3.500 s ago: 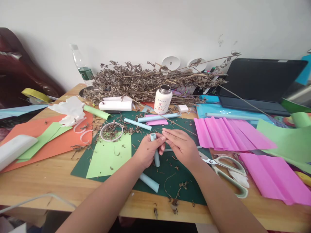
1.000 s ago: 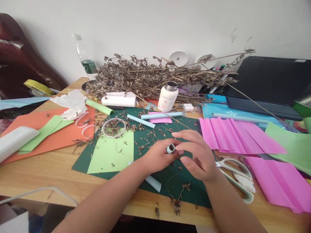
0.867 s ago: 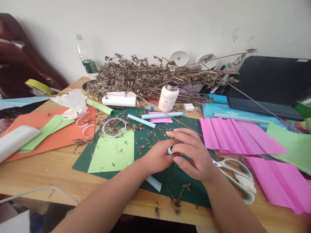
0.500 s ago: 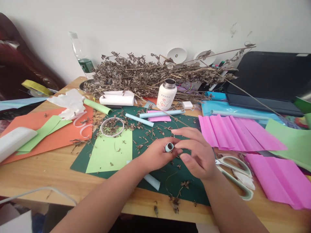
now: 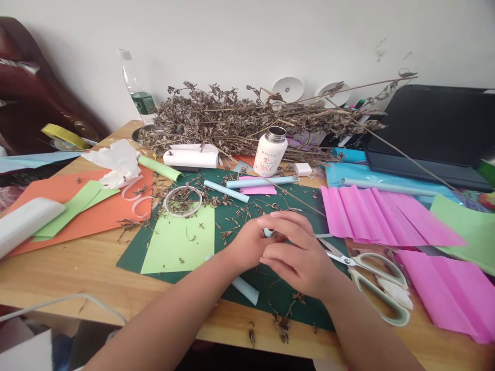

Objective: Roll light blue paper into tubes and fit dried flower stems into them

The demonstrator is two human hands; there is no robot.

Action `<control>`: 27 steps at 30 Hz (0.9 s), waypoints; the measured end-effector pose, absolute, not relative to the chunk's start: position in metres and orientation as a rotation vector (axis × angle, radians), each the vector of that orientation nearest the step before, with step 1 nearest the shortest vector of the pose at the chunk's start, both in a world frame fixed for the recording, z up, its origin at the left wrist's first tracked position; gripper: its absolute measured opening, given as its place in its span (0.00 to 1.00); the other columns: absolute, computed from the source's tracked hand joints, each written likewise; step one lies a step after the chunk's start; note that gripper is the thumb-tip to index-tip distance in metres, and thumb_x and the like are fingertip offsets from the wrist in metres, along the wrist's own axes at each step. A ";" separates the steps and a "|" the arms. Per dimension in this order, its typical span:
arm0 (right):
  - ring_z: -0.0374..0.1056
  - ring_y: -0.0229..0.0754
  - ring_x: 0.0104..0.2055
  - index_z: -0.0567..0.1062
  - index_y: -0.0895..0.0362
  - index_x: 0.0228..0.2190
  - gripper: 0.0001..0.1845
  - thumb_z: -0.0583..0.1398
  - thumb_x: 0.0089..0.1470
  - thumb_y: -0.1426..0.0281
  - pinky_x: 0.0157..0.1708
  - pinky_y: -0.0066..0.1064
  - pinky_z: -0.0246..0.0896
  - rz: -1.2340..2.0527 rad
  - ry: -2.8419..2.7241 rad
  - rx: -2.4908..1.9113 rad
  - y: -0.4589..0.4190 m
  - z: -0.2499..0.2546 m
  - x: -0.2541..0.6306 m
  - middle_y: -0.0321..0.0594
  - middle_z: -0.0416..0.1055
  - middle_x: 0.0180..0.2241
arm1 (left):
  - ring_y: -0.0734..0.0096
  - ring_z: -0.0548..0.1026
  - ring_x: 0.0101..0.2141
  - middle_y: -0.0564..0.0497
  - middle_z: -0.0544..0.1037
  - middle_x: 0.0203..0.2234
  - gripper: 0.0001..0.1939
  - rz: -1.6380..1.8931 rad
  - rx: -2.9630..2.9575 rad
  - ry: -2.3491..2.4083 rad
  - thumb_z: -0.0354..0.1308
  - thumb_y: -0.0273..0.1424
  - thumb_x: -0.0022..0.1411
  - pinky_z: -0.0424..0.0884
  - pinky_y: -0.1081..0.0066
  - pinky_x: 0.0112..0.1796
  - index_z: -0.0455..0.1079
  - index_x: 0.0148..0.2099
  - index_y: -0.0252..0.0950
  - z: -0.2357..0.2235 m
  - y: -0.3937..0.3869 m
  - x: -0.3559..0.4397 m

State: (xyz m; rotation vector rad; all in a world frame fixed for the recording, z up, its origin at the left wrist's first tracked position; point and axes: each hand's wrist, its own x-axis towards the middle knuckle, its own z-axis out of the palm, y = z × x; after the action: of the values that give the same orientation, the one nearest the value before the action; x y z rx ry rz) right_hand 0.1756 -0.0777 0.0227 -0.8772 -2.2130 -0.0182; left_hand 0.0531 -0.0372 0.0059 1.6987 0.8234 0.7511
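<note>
My left hand (image 5: 247, 247) is closed round a light blue paper tube (image 5: 268, 233), of which only a bit of the upper end shows. My right hand (image 5: 296, 252) lies over that end, its fingers bent and touching my left hand. Whatever sits between its fingertips is hidden. Below both hands is a green cutting mat (image 5: 309, 304) strewn with dried leaf bits. A second blue paper tube (image 5: 245, 290) lies near my left wrist. Scissors (image 5: 350, 261) with pale handles lie beside my right hand, blades partly open.
Two blue tubes (image 5: 226, 191) lie at the mat's back, before a white bottle (image 5: 270, 153). Dried plants (image 5: 216, 121) are heaped along the wall. A tape ring (image 5: 166, 203) rests on light green paper (image 5: 178, 247). Pink crepe paper (image 5: 371, 216) is at the right, orange paper (image 5: 96, 226) at the left.
My right hand has moved left and its fingers have bent down over the tube's end, covering the opening seen half a second ago. My left hand keeps its grip. The view has shifted slightly.
</note>
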 end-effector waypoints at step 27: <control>0.59 0.46 0.48 0.67 0.55 0.21 0.04 0.55 0.43 0.75 0.45 0.45 0.56 0.384 -1.963 -1.319 -0.071 0.021 0.187 0.42 0.63 0.45 | 0.68 0.69 0.41 0.50 0.70 0.44 0.20 0.815 1.803 0.734 0.50 0.23 0.50 0.64 0.70 0.41 0.62 0.48 0.38 -0.001 -0.038 0.055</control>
State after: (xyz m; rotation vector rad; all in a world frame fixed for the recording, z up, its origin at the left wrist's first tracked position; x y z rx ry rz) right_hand 0.1874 -0.0712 0.0214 -1.3188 -1.9634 0.3837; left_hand 0.0552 -0.0376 -0.0011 1.8028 0.7343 0.8155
